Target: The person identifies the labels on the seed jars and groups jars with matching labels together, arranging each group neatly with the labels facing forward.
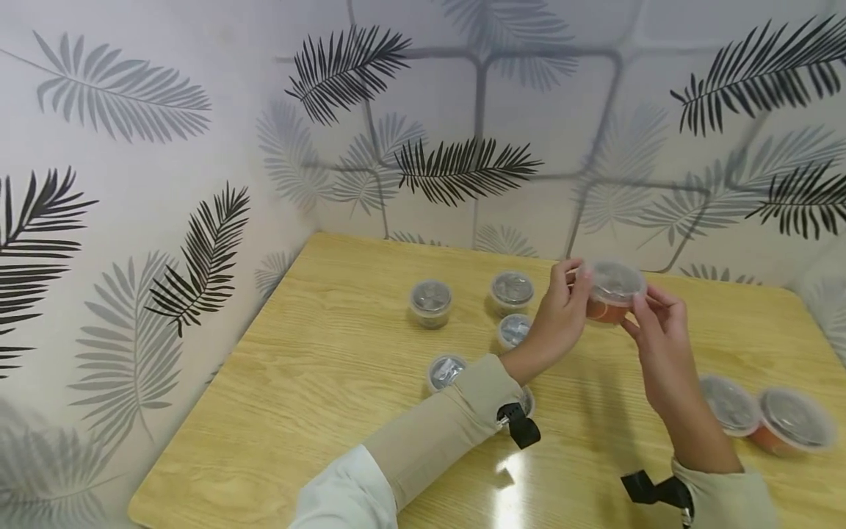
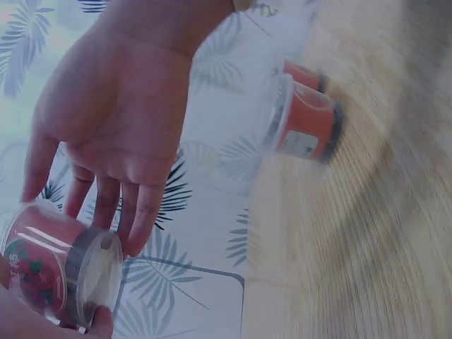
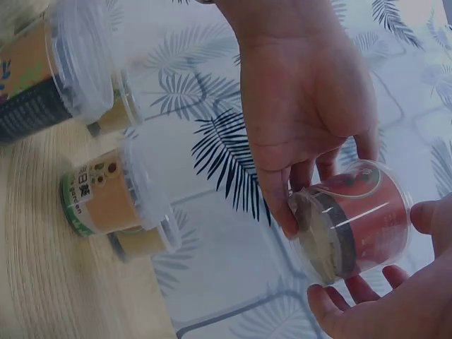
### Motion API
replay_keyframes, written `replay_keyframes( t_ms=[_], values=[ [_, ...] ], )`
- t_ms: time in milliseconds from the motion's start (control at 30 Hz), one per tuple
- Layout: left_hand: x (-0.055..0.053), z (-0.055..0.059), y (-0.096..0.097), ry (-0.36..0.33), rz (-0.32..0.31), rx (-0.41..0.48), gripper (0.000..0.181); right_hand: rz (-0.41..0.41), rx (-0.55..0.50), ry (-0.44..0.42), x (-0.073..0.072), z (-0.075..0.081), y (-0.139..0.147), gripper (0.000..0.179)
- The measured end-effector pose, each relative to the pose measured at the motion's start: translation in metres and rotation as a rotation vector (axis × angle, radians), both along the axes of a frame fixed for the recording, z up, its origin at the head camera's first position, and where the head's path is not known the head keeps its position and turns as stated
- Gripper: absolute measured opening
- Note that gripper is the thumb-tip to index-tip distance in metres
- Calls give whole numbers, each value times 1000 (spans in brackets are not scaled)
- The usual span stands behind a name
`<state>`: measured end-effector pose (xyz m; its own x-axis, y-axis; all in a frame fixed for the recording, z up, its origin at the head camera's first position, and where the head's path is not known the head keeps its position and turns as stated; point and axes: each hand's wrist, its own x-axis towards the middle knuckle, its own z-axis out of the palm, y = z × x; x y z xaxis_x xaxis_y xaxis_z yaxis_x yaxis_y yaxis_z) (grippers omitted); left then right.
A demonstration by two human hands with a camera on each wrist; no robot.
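Observation:
A clear plastic tub [image 1: 611, 290] with a lid and a red label is held up above the far side of the table. My left hand [image 1: 562, 312] grips its left side, thumb near the lid and fingers behind. On the opposite side my right hand [image 1: 664, 353] holds it between thumb and fingers. Seen from the right wrist, the tub [image 3: 367, 219] lies tilted between both hands' fingertips, its label facing the camera. The left wrist view shows the same tub [image 2: 53, 265] with green print on the label. Its contents cannot be made out.
Several lidded tubs stand mid-table, among them one at far left [image 1: 430, 303], one at the back [image 1: 512, 292] and one partly behind my left sleeve [image 1: 446, 369]. Two red-labelled tubs [image 1: 730, 404] [image 1: 793, 419] stand at right. A leaf-patterned wall [image 1: 436, 95] borders the wooden table [image 1: 297, 382].

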<state>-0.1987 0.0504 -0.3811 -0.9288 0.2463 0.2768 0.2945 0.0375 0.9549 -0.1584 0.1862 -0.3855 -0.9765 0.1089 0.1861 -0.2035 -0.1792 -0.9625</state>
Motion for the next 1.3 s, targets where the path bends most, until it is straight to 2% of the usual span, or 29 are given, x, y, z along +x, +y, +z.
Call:
replay_keyframes(
  t_ms=[67,200,367,467,533,667,767,867,1033,1200,1300],
  values=[
    [5,2,-5,-49,-32,32,45,9,14,12,5,2,-1,33],
    [13,6,-13,-110,-75,24,46,22,69,22,14,8,-5,43],
    [21,10,-17,-146,-154,2,52,48,96,48,19,12,-10,52],
    [24,9,-18,-170,-176,5,56,68,105,45,21,10,-12,55],
    [25,8,-21,-162,-185,-12,58,91,103,45,22,8,-14,56],
    [24,1,-26,-126,-143,-38,64,112,103,35,23,6,-17,57],
    [20,-6,-28,-110,-84,-8,61,92,138,12,23,6,-20,58],
    [18,-10,-31,-113,-54,32,56,81,191,-1,24,5,-21,58],
    [17,-11,-36,-113,-10,51,52,71,271,56,22,3,-23,58],
    [22,-9,-41,-182,-3,56,53,38,319,27,22,4,-24,61],
    [24,-7,-43,-206,-35,31,58,26,317,5,22,5,-25,62]
  ],
)
